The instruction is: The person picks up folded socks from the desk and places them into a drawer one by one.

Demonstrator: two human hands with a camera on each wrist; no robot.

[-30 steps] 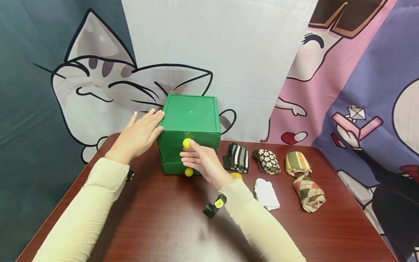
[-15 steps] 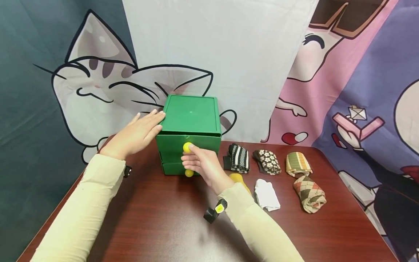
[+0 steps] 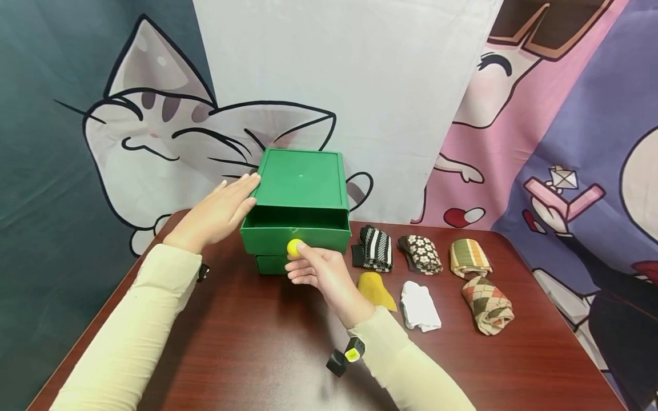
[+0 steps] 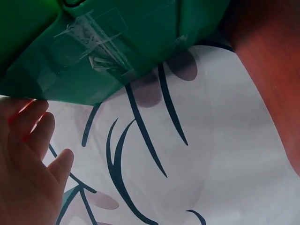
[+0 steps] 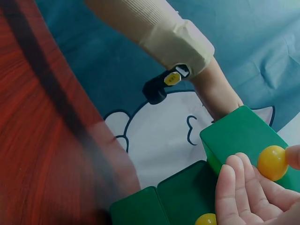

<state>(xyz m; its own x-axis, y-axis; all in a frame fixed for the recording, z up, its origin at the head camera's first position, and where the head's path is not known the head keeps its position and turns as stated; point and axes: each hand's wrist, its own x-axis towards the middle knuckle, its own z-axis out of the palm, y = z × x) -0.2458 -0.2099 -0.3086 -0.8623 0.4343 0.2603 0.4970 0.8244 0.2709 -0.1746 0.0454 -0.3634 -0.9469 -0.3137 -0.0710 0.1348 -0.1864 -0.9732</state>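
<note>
A green drawer box [image 3: 302, 177] stands at the back of the table, its top drawer [image 3: 267, 240] pulled partway out toward me. My right hand [image 3: 329, 277] pinches the yellow ball knob [image 3: 295, 247] of that drawer between thumb and fingers; the right wrist view shows the same knob [image 5: 273, 162] by my thumb. Flat against the box's upper left side lies my left hand [image 3: 216, 214], its fingers straight. In the left wrist view, its fingertips [image 4: 40, 107] are right at the green edge. A lower drawer [image 3: 269, 264] stays closed beneath.
Right of the box lie several rolled or folded socks: black-and-white striped [image 3: 377, 249], flowered [image 3: 421, 254], yellow-green striped [image 3: 469, 258], argyle [image 3: 487, 305], white [image 3: 420, 306] and mustard [image 3: 377, 291]. A printed cloth [image 3: 349, 68] hangs behind the table [image 3: 247, 348].
The top drawer has slid out toward me, exposing its opening, as my right hand drew the knob forward and down in view. My left hand has stayed at the box's side.
</note>
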